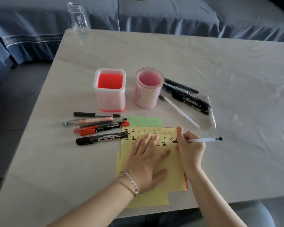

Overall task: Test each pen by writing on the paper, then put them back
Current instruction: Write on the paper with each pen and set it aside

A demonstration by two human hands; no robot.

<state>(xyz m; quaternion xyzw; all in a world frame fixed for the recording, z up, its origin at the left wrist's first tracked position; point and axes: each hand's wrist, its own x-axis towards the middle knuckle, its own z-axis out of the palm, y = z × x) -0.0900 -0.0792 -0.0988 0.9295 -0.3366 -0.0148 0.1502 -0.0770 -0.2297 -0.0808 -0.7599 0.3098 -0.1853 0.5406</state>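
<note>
Before two holders point(109, 95) point(147, 95), the left hand point(146, 161) lies flat on paper point(171, 175), the right hand point(189, 149) gripping one pen point(203, 140).

Pale, film-covered table point(203, 63), blue-covered sofa point(170, 17) behind, dark grey floor point(15, 104) at left.

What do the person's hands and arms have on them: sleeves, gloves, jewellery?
No gloves, and no sleeves in view: both forearms are bare to the frame edge. The left hand has a silver link bracelet at the wrist, with a thin dark cord just behind it. The right hand shows no ring, watch or band.
</note>
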